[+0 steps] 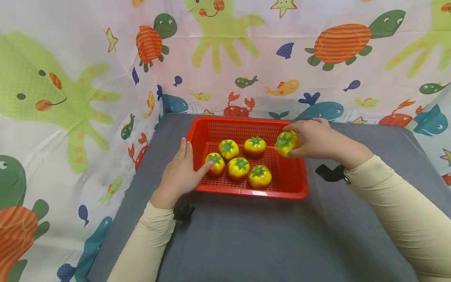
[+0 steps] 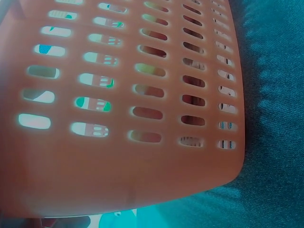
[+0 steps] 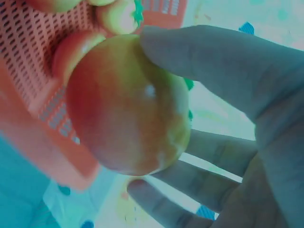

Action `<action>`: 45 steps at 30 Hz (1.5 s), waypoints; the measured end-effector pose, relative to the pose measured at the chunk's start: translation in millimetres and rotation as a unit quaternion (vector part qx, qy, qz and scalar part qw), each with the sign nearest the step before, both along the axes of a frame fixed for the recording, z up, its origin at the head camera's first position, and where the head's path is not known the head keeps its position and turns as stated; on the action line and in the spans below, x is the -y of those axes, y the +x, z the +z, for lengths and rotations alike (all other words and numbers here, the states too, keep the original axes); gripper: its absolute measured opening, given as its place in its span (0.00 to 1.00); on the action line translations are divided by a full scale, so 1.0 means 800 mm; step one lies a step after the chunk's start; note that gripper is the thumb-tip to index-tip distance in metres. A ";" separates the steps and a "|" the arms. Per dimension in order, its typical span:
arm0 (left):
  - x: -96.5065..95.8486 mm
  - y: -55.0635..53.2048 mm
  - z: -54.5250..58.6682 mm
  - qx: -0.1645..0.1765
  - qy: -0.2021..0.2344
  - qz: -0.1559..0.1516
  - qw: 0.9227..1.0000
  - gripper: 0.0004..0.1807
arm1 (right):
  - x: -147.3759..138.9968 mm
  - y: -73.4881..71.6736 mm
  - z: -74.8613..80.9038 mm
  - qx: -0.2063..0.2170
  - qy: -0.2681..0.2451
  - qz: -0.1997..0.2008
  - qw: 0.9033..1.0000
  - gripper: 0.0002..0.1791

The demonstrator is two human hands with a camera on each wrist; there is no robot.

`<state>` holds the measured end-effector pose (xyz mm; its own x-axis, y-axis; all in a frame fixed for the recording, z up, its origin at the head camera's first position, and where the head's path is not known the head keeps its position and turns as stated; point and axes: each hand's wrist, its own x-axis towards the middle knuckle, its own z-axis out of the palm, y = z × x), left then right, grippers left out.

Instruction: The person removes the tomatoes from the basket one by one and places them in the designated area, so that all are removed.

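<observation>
A red plastic basket point(image 1: 246, 191) with slotted walls holds several yellow-and-red toy tomatoes point(image 1: 238, 168) with green star-shaped leaf tops. Over the basket's right end, my right hand point(image 1: 315, 140) grips another toy tomato point(image 1: 286, 143) between thumb and fingers. The right wrist view shows that tomato point(image 3: 128, 107) close up, its smooth red-yellow underside turned to the camera. My left hand point(image 1: 179, 172) lies against the basket's left end, fingers straight and thumb reaching over the rim near a tomato. Only the basket's slotted outer wall point(image 2: 118, 166) fills most of the left wrist view.
The basket stands on a grey cloth-covered table point(image 1: 246, 235), near its back edge. Behind and to the left hangs a white curtain point(image 1: 225, 86) printed with sea animals. Black straps or mounts point(image 1: 331, 173) stick out at both wrists.
</observation>
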<state>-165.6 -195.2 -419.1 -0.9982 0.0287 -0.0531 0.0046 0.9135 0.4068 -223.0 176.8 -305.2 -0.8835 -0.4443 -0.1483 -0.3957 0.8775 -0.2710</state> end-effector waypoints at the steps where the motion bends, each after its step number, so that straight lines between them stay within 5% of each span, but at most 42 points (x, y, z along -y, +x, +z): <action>1: 0.001 0.000 0.000 0.001 0.001 0.001 1.000 0.63 | -0.004 -0.001 0.001 -0.002 -0.006 -0.004 1.000 0.41; 11: 0.008 0.001 -0.004 0.004 0.000 0.002 1.000 0.63 | -0.058 -0.008 -0.012 0.001 -0.076 -0.070 0.995 0.47; 25: 0.007 0.001 -0.002 0.002 -0.007 0.005 1.000 0.61 | -0.130 -0.024 -0.073 0.031 -0.114 -0.148 0.982 0.49; 33: 0.004 0.001 -0.001 -0.007 -0.012 0.004 1.000 0.61 | -0.146 -0.031 -0.117 0.041 -0.134 -0.156 0.978 0.52; 45: -0.002 -0.001 -0.003 -0.006 -0.021 0.005 1.000 0.61 | -0.161 -0.040 -0.154 0.065 -0.134 -0.150 0.977 0.50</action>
<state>-166.1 -193.8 -421.7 -0.9990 0.0164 -0.0415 -0.0001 0.9297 0.3682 -255.1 305.3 -428.6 -0.9614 -0.2061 -0.1825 -0.0780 0.8397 -0.5375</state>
